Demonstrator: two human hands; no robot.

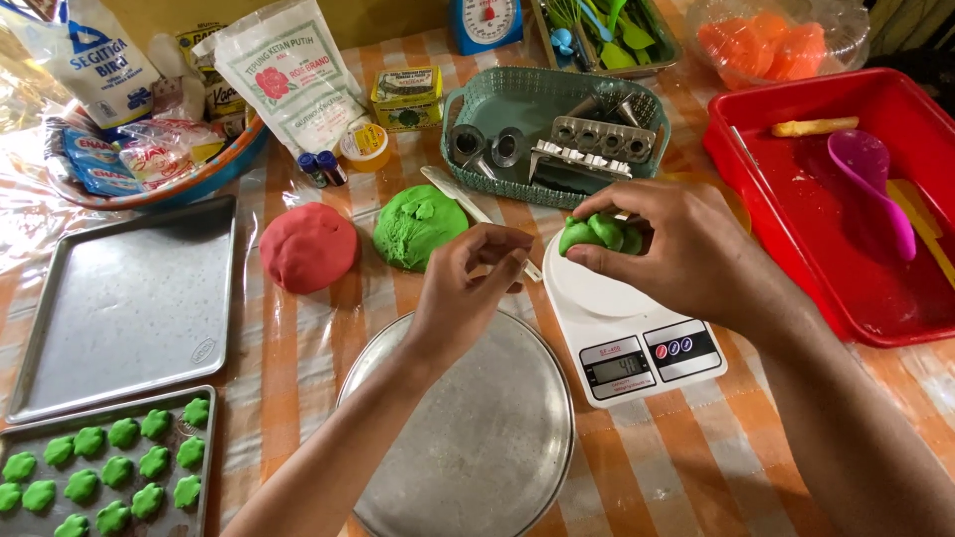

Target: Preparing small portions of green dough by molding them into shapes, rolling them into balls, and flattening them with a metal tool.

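1. Centrally, a lumpy piece of green dough was pinched in the curled fingers of the right hand, just above the round white platform of a digital kitchen scale.
2. The left hand was held beside it, fingertips drawn together; whether anything was gripped could not be told.
3. A smooth round metal pan lay beneath the left hand.
4. Two matte dough balls, one green and one red, sat left of centre.
5. Flower-shaped green pieces filled a tray at lower left.
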